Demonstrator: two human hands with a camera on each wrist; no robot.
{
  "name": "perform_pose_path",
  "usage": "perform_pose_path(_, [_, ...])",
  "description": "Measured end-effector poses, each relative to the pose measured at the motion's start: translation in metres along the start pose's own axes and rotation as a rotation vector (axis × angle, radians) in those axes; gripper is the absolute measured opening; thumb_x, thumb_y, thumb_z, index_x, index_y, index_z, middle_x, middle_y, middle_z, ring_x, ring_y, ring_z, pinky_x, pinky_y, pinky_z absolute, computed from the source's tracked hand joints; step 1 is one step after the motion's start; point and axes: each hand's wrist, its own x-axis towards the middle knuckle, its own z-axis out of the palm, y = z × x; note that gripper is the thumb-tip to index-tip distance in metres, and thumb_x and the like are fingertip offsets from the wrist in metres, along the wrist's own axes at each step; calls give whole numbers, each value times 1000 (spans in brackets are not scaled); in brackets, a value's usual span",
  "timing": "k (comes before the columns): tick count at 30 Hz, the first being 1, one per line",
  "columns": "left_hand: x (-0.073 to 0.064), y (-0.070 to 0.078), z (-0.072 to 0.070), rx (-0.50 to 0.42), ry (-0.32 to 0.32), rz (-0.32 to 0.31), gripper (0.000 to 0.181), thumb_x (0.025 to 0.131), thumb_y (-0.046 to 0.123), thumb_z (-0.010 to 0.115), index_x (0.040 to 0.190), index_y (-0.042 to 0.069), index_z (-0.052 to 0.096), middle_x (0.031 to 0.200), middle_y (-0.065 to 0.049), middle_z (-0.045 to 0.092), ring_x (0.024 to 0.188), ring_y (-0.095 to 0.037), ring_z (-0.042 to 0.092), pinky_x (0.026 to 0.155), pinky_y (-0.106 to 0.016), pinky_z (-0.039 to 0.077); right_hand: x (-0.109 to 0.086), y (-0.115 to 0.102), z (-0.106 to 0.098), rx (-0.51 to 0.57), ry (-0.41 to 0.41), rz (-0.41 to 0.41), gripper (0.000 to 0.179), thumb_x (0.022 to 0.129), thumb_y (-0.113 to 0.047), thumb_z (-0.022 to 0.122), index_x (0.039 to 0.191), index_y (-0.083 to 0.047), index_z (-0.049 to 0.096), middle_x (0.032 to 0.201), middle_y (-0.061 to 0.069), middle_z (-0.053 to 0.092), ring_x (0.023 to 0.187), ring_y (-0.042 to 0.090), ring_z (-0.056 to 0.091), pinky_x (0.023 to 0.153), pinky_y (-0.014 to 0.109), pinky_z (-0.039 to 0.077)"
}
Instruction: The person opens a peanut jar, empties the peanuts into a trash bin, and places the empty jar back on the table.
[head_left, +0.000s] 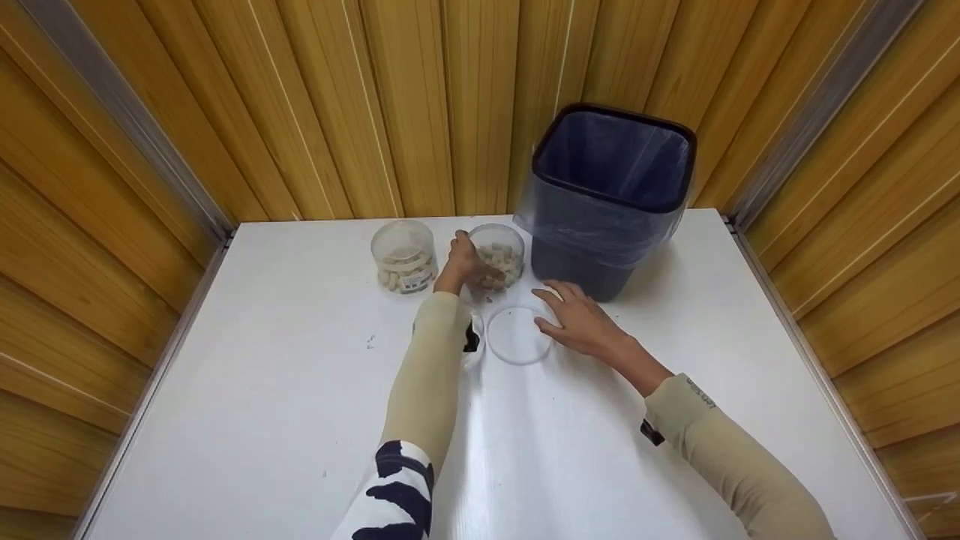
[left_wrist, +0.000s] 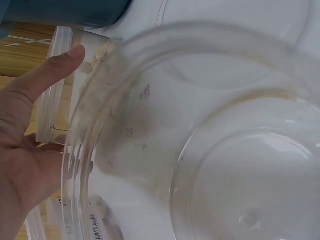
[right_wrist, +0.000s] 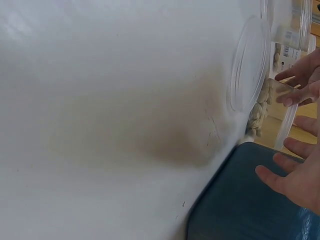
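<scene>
From where I stand, the left hand (head_left: 466,261) is at the left side of a clear plastic jar (head_left: 491,234) at the far middle of the white table (head_left: 300,390). Its thumb lies along the jar's near side; whether it clamps the jar I cannot tell. Pale, stubby pieces (head_left: 504,259) fill the jar's lower part. To its left stands a similar jar (head_left: 396,240) of pale pieces, with a printed label (head_left: 417,280). The right hand (head_left: 577,321) hovers with its fingers spread apart, just right of a round clear lid (head_left: 517,336) lying on the table, nearer me than the jars. Another see-through jar (left_wrist: 200,37) sits under the left forearm, beside the lid. At far right, a dark bin (head_left: 581,266) with a clear liner (head_left: 600,229) stands near the wooden wall (head_left: 405,112).
</scene>
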Motion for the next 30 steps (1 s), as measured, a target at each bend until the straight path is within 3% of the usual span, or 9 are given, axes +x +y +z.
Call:
perform_pose_path(6, [-3, -1, 3, -103, 4, 44, 107, 73, 11, 92, 150, -1, 18, 150, -27, 39, 144, -39, 36, 120, -43, 30, -4, 3, 3, 36, -6, 22, 58, 103, -42, 55, 153, -15, 46, 159, 18, 36, 144, 43, 34, 102, 69, 41])
perform_pose_path(13, [1, 2, 3, -136, 54, 83, 107, 70, 15, 94, 147, -4, 22, 145, -28, 37, 140, -40, 38, 119, -42, 32, -4, 5, 2, 31, 19, 16, 57, 102, -39, 58, 151, -11, 48, 156, 20, 38, 142, 45, 36, 101, 67, 43])
perform_pose_path(19, [-1, 2, -1, -57, 40, 74, 109, 70, 23, 95, 150, -6, 27, 144, -24, 38, 137, -35, 43, 119, -39, 34, -3, 6, -1, 28, 23, 10, 57, 102, -38, 57, 150, -9, 48, 155, 22, 39, 141, 46, 36, 105, 65, 41])
perform_pose_path(26, [2, 3, -8, -25, -20, 195, 104, 63, 2, 95, 149, -6, 36, 147, -25, 47, 138, -35, 44, 120, -40, 32, -2, 9, -5, 48, 37, 14, 56, 102, -35, 58, 150, -8, 48, 153, 22, 39, 140, 47, 36, 108, 61, 40])
perform_pose_path(30, [5, 5, -9, 36, -48, 211, 106, 64, 0, 95, 151, -3, 35, 149, -23, 46, 140, -35, 42, 121, -42, 31, -3, 10, -5, 48, 37, 12, 57, 101, -33, 59, 150, -8, 48, 153, 23, 39, 139, 48, 36, 109, 62, 40])
